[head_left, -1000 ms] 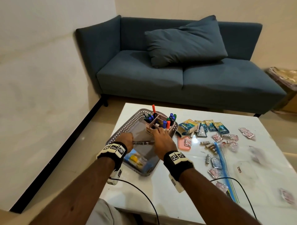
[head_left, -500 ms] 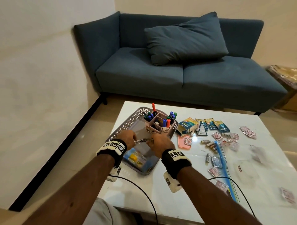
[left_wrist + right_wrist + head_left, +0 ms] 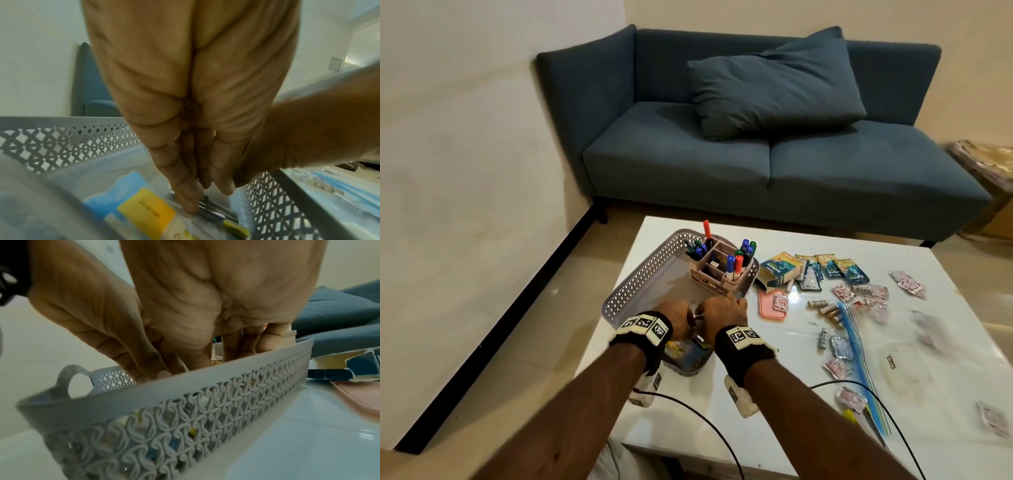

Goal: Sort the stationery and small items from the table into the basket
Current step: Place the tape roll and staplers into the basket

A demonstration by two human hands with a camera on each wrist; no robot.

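- A grey lattice basket (image 3: 640, 274) sits at the near left of a white table (image 3: 808, 428), and both hands are down inside its near end.
- The left hand (image 3: 679, 317) has its fingers pointed down, fingertips (image 3: 191, 209) touching a slim metal item (image 3: 216, 207) — possibly a pen or clip — that lies on a blue and yellow packet (image 3: 144, 206) on the basket floor; whether they pinch it I cannot tell.
- The right hand (image 3: 722, 313) reaches in close beside it, fingers extended; its grip is hidden.
- A pink pen holder (image 3: 717, 270) full of markers already stands in the basket's far end.
- Much is left, by my judgement: a box (image 3: 779, 270), foil sachets (image 3: 842, 269), batteries (image 3: 828, 310), a pink tray (image 3: 774, 305) and a zip bag (image 3: 859, 349) lie on the table to the right.
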